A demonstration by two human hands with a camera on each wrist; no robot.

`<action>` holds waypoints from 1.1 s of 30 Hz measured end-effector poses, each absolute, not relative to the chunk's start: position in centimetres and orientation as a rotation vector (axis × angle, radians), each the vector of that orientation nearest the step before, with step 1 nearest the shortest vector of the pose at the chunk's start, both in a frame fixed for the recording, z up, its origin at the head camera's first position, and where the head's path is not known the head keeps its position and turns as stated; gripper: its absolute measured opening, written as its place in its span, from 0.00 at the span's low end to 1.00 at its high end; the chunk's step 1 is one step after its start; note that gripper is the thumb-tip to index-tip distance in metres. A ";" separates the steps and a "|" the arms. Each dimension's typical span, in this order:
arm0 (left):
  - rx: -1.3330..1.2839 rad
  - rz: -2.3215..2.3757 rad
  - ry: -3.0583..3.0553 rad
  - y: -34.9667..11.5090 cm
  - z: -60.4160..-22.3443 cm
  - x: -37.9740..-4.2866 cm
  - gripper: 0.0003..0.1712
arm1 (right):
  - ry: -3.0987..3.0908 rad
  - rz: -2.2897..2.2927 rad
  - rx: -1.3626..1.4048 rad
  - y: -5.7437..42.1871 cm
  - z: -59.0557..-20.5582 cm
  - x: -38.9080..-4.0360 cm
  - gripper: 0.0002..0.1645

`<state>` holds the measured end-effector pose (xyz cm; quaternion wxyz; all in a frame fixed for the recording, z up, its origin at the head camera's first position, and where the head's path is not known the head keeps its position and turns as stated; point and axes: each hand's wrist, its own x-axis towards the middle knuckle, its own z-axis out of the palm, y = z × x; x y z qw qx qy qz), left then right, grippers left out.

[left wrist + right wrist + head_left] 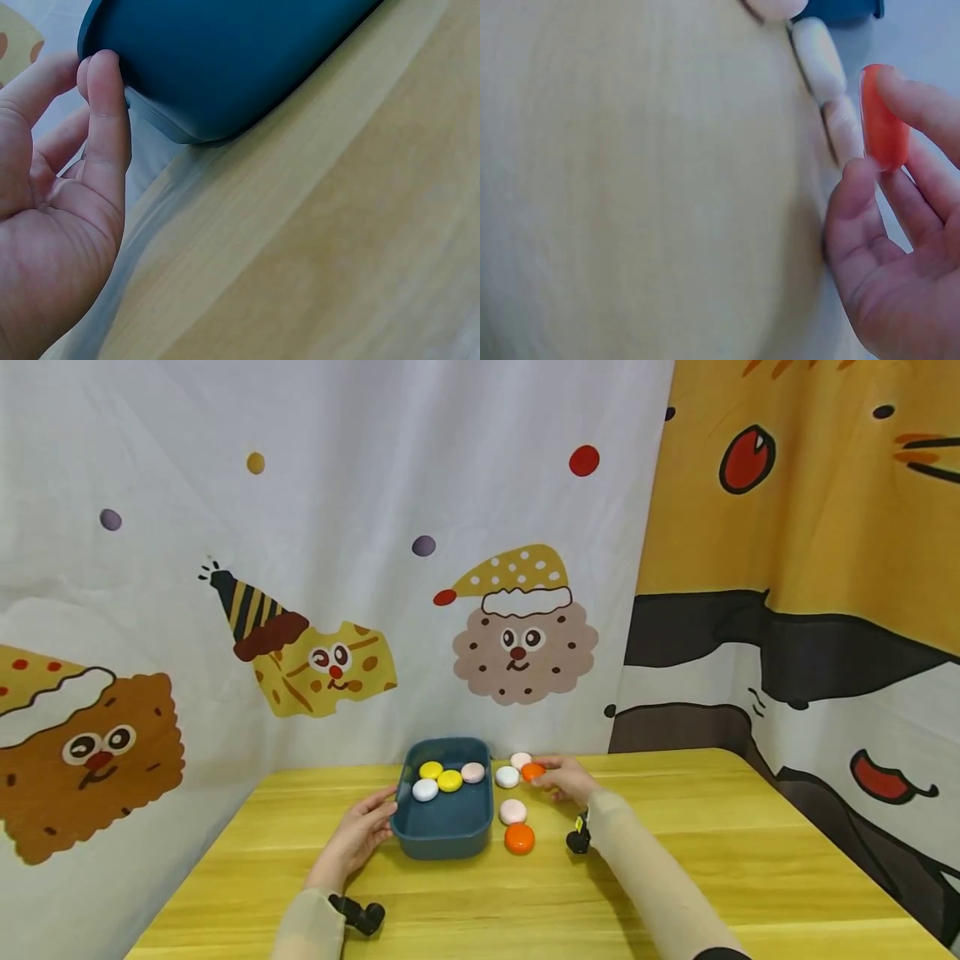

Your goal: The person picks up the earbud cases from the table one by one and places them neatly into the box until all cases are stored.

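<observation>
My right hand [567,777] pinches an orange rounded disc [885,120] between thumb and fingers, just right of a white disc [507,777] and a pale pink disc [521,762]. The right wrist view has the orange disc on edge, over the paler ones. My left hand [360,833] touches the left outer side of a dark blue bin [442,847], fingertips right at its rim. Inside lie two yellow discs [450,781], a white disc [425,790] and a pale pink disc [472,772]. The left wrist view shows the bin's outer wall [232,67].
Beside the bin's right wall, another pale pink disc [513,812] and an orange disc [519,838] lie on the wood-patterned table [675,835]. A cartoon-printed curtain [337,568] hangs right behind the table's far edge and along its sides.
</observation>
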<state>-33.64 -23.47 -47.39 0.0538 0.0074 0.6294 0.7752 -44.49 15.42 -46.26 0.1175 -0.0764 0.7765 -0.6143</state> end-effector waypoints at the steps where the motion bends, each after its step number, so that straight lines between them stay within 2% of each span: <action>1: 0.024 2.351 1.914 -23.4 -47.4 -33.7 0.34 | 2.283 -1.784 -0.246 15.6 -46.0 -44.5 0.35; 10: 0.029 2.358 1.891 -23.3 -47.6 -33.9 0.36 | 2.368 -1.687 -0.434 16.2 -44.2 -44.0 0.36; 21: 0.033 2.357 1.884 -23.4 -47.7 -34.0 0.35 | 2.320 -1.710 -0.448 16.1 -42.5 -43.9 0.37; 33: 0.045 2.372 1.869 -23.5 -47.7 -34.0 0.35 | 2.348 -1.665 -0.444 15.3 -42.7 -43.6 0.36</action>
